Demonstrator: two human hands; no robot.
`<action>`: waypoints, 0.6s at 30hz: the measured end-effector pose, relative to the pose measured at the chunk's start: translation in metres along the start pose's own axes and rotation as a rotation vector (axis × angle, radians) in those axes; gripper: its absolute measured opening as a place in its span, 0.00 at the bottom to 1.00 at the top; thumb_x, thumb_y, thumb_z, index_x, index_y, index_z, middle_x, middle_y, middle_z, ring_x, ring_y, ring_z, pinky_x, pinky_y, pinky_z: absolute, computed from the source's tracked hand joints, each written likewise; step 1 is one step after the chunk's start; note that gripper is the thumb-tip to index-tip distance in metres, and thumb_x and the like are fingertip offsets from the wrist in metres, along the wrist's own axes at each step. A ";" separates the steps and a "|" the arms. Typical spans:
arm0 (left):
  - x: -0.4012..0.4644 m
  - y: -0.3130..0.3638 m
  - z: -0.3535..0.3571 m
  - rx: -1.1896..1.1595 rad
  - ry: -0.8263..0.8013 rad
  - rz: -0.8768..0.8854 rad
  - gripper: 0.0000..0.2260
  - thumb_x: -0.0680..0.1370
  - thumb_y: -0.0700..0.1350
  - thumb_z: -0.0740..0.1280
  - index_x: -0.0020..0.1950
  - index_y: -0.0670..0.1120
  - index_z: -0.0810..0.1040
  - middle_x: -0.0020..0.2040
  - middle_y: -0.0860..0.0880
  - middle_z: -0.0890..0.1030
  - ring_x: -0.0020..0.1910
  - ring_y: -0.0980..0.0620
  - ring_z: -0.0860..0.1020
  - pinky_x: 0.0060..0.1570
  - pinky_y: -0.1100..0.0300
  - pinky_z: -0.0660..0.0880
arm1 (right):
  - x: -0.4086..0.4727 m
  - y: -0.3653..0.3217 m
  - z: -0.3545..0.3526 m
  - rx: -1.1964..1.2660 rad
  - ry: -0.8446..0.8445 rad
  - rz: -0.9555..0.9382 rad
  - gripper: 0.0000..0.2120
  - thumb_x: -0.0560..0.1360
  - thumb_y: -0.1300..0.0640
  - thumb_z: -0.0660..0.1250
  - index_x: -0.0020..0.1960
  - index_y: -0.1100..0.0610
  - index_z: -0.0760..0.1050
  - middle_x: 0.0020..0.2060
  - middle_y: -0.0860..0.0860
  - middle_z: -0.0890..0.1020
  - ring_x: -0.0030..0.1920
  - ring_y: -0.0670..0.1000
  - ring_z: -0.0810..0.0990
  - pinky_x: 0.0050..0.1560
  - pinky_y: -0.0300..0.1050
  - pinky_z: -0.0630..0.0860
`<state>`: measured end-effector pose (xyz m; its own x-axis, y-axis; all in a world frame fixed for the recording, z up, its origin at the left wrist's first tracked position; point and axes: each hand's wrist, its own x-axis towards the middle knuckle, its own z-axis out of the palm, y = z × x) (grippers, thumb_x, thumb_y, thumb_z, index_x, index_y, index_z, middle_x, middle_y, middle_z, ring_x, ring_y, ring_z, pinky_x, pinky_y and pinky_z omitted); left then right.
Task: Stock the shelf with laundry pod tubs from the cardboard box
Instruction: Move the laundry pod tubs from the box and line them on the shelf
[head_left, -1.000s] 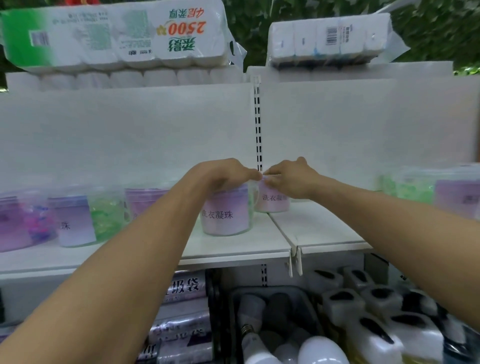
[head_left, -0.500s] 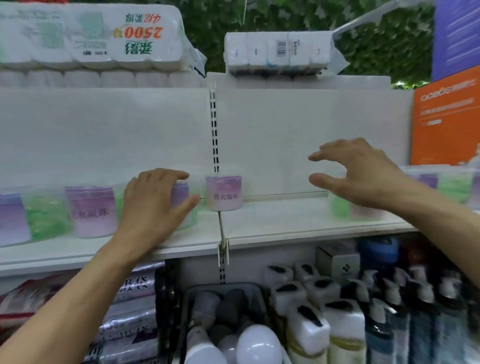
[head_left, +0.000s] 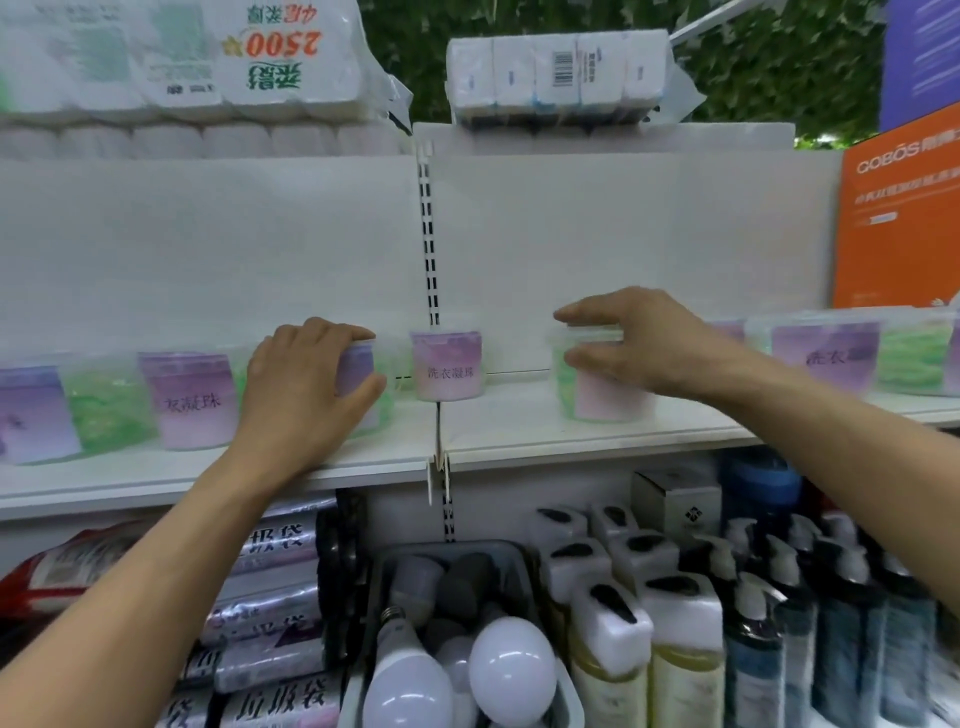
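Head view looks at a white shelf (head_left: 571, 441) lined with laundry pod tubs: the left hand (head_left: 301, 395) curls its fingers and thumb around one tub (head_left: 358, 369) standing just left of the slotted upright (head_left: 428, 244), while the right hand (head_left: 639, 345) spreads relaxed, nearly straight fingers over another tub (head_left: 597, 395) on the right shelf section. Between the two hands a third tub (head_left: 448, 366) stands upright and apart, at the back by the upright. Light bulbs (head_left: 511, 670) and pump bottles (head_left: 753, 639) fill the shelf below.
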<state>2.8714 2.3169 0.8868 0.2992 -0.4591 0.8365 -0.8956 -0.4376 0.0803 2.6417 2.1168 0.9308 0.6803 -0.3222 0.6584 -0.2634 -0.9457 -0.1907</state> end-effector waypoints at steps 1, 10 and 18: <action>-0.001 -0.001 0.000 0.003 0.002 0.005 0.26 0.70 0.61 0.57 0.62 0.50 0.77 0.56 0.47 0.77 0.56 0.43 0.72 0.57 0.49 0.66 | 0.002 -0.004 0.001 0.079 -0.032 -0.033 0.25 0.72 0.52 0.70 0.68 0.44 0.70 0.65 0.43 0.74 0.64 0.44 0.72 0.62 0.37 0.66; 0.001 -0.005 0.004 -0.018 -0.008 0.007 0.24 0.70 0.57 0.58 0.62 0.48 0.76 0.55 0.47 0.77 0.54 0.43 0.71 0.57 0.46 0.69 | 0.011 0.000 0.031 0.098 -0.129 0.005 0.27 0.68 0.50 0.72 0.63 0.43 0.65 0.59 0.48 0.71 0.56 0.49 0.71 0.46 0.33 0.67; 0.001 -0.003 0.002 0.003 -0.035 -0.009 0.24 0.68 0.54 0.62 0.63 0.49 0.75 0.56 0.49 0.75 0.55 0.45 0.70 0.59 0.46 0.68 | 0.031 -0.059 0.073 0.043 0.013 -0.137 0.27 0.68 0.47 0.73 0.64 0.46 0.68 0.52 0.44 0.75 0.56 0.48 0.64 0.54 0.49 0.71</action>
<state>2.8750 2.3164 0.8866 0.3185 -0.4819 0.8163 -0.8920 -0.4438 0.0860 2.7283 2.1594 0.9094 0.6985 -0.1894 0.6901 -0.1385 -0.9819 -0.1293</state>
